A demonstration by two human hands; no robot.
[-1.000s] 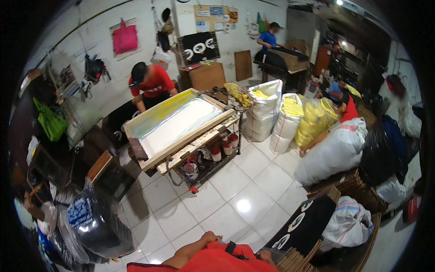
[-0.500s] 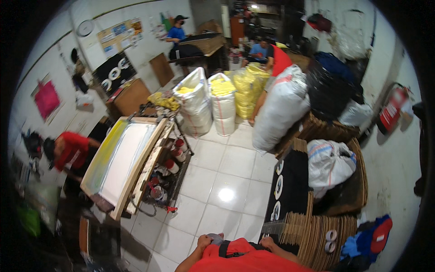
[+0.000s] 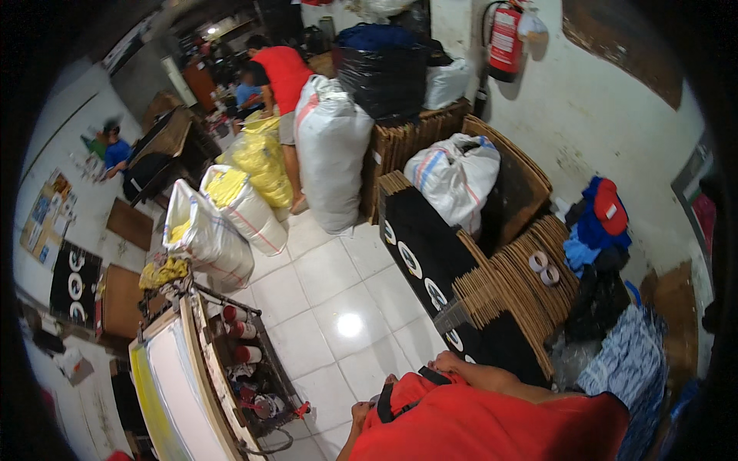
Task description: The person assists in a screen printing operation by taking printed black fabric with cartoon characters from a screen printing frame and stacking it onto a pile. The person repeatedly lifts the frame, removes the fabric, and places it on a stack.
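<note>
My left hand is low in front of me beside the red shirt, fingers partly hidden and curled; what they hold is unclear. My right hand is at the shirt front beside a black strap, fingers curled, their contents hidden. It is nearest the black printed boards lined up with cardboard stacks. Two rolls of tape lie on the brown sheets. To my left stands a wooden-framed printing screen over red-and-white pots.
Large white sacks and yellow bundles line the far floor. A co-worker in red bends beside them; others in blue are farther back. A fire extinguisher hangs on the right wall; clothes heap below.
My view has swung right, bringing the boards and right wall toward the centre and the printing screen lower left. Both my hands remain at waist level.
</note>
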